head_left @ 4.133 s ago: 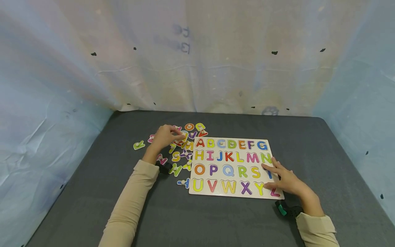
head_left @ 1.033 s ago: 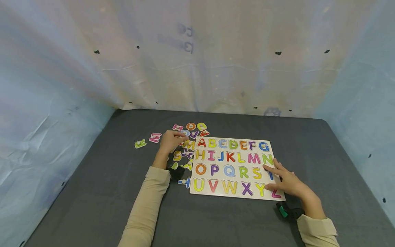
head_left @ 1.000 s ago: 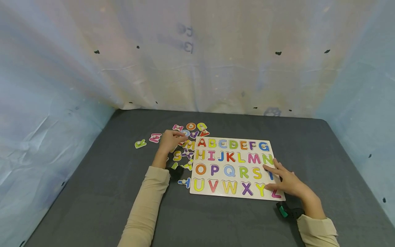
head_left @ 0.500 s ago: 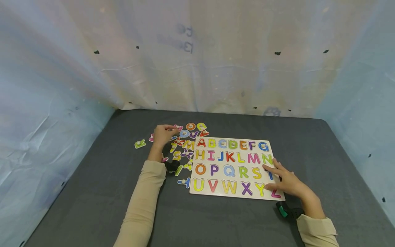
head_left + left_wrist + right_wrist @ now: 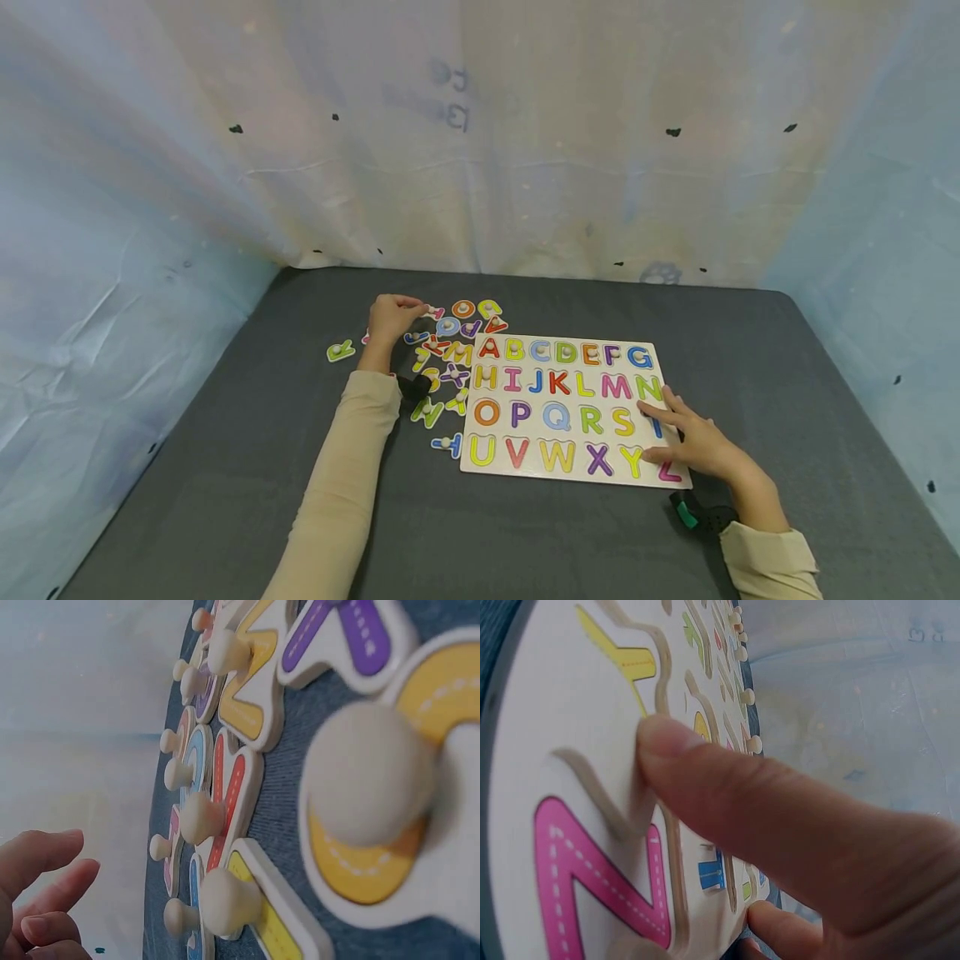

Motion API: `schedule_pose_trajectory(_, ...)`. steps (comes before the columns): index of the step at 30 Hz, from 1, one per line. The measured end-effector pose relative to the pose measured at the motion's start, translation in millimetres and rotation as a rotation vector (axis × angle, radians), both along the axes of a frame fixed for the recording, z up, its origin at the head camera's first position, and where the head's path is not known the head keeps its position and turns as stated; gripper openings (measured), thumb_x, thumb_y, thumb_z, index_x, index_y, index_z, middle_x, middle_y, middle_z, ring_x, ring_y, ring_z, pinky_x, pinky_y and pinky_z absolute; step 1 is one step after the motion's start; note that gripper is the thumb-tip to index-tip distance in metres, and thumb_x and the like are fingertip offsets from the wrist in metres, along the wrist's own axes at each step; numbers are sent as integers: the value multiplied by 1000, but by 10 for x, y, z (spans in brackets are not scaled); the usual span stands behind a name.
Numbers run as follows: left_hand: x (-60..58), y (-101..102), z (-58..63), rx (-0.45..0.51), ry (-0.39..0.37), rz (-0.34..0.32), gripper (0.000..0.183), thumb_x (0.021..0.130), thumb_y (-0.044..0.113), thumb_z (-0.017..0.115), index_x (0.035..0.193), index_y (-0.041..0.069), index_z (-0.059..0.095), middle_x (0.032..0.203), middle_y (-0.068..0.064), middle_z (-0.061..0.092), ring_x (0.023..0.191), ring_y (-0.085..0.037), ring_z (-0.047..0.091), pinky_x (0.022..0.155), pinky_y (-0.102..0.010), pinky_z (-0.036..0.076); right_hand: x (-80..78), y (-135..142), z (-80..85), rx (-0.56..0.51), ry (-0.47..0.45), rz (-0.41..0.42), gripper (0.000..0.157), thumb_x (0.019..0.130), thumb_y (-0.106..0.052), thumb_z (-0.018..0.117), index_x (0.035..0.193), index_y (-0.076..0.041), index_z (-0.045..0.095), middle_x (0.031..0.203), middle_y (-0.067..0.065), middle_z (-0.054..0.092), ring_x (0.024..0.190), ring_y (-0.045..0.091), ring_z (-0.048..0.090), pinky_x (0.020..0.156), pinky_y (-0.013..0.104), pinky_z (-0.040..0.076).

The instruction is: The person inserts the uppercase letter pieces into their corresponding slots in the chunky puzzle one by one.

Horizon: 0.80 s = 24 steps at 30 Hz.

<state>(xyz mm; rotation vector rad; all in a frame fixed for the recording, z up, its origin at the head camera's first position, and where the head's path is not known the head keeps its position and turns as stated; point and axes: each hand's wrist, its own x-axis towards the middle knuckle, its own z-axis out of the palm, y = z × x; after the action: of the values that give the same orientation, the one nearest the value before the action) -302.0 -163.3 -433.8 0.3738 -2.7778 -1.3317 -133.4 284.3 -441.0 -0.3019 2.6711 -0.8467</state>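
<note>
Two hands, one four-row alphabet board, many loose letters

Your dark grey table carries the alphabet board at one o'clock and loose knobbed letters around its ten o'clock side.

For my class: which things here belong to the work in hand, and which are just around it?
Part of the work: alphabet puzzle board; loose knobbed letter pieces; left hand, near them; right hand, on the board.

Just around it: grey table; pale backdrop sheet; black wrist devices.
</note>
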Motion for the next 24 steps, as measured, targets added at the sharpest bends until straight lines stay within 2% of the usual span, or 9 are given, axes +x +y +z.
schedule_pose_trajectory(7,-107,5,19,-46,-70,-2,31,89,34,67,106,10,75,118,-12,69,116,-32,60,100,-49,45,6,-5,4,6,4,-6,84,75,-33,79,143,-3,42,155,36,11,139,62,11,99,82,5)
schedule_pose_trajectory(12,-167,-14,17,-55,-88,-14,32,89,33,67,107,8,74,122,-14,68,119,-32,58,103,-47,44,7,-10,3,2,1,-4,83,75,-32,79,144,-3,42,155,36,11,139,62,11,99,82,5)
schedule_pose_trajectory(17,-225,-24,7,-58,-104,4,34,87,34,69,107,7,74,126,-13,65,122,-33,56,105,-48,42,1,-9,3,9,1,-8,83,75,-32,79,144,-3,42,155,36,10,139,61,12,99,82,5)
schedule_pose_trajectory(24,-264,-33,-30,-92,-166,10,40,83,40,72,108,9,74,131,-13,62,127,-32,52,109,-48,38,4,-12,3,-2,2,-10,83,75,-32,80,143,-2,42,155,36,10,139,61,10,99,82,4)
